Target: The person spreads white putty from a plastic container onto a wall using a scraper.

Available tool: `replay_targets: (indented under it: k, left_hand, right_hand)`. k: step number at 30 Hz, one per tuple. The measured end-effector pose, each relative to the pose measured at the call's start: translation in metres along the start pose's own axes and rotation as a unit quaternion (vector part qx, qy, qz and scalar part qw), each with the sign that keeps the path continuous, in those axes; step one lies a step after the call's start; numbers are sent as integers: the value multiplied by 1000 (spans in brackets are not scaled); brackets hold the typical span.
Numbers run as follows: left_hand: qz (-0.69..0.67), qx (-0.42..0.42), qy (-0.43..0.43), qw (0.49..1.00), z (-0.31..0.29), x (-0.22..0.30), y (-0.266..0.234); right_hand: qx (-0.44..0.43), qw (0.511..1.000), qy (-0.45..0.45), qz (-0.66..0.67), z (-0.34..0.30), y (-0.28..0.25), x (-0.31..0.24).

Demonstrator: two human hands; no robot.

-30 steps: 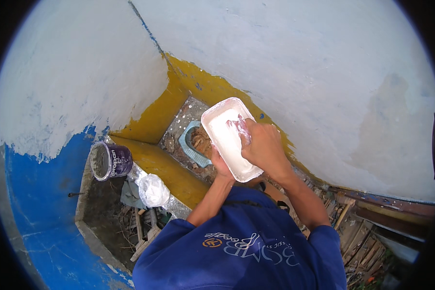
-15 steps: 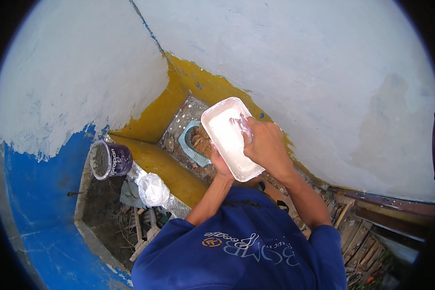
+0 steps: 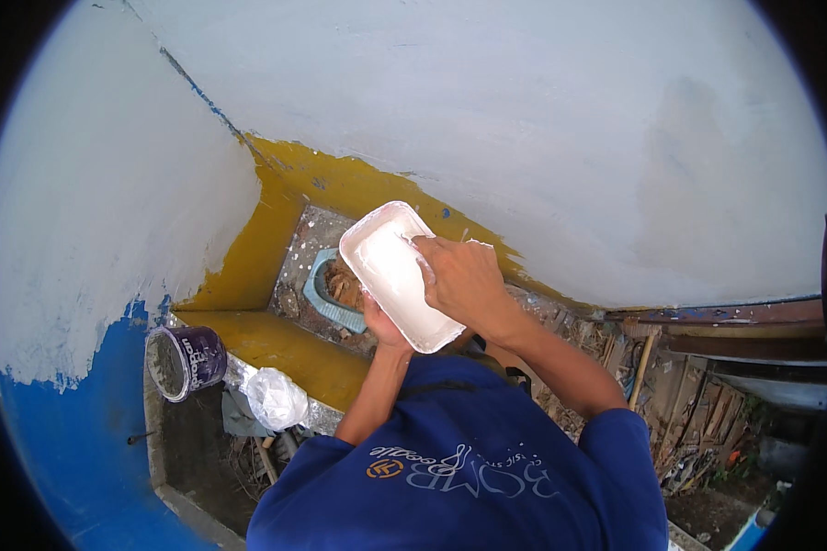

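Note:
A white rectangular tray (image 3: 443, 332) is tilted in front of my chest, with white paint or paste (image 3: 383, 255) spread over its inside. My left hand (image 3: 385, 327) is closed on its lower left side, fingers partly hidden beneath. Over the tray's right side bends my right hand (image 3: 470, 283), its fingers curled and the tips down by the white coating. Whitish smears mark those fingers. What they grip, if anything, is hidden by the hand and the glare.
White coating covers the upper walls (image 3: 524, 101), above yellow (image 3: 326, 174) and blue (image 3: 73, 441) paint. A light-blue squat toilet (image 3: 320, 298) with brown debris lies below. A dark purple bucket (image 3: 204, 356) and white plastic bag (image 3: 277, 399) rest on a ledge; wood scraps (image 3: 698, 413) lie right.
My view has shifted, so the corner, bucket and tray appear further left. My right fingers have moved within the tray, and the purplish-white smeared part seen before is now mostly hidden.

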State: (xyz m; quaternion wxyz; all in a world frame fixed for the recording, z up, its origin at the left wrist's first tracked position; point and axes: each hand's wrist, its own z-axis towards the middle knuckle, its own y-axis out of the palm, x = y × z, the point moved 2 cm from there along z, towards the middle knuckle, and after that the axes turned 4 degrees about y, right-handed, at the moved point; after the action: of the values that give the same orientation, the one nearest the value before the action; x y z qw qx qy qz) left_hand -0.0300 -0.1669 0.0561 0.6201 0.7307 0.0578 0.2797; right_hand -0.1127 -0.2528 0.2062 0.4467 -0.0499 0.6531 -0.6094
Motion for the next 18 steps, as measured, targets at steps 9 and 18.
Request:
replay_targets:
  k: [9,18]
  left_hand:
    - [-12,-4,-90,996,12,-33,-8]
    - [15,-70,-131,989,18,-51,18]
  right_hand:
    - [-45,993,102,28,-23,-2,4]
    - [44,988,139,54,-30,-25,36]
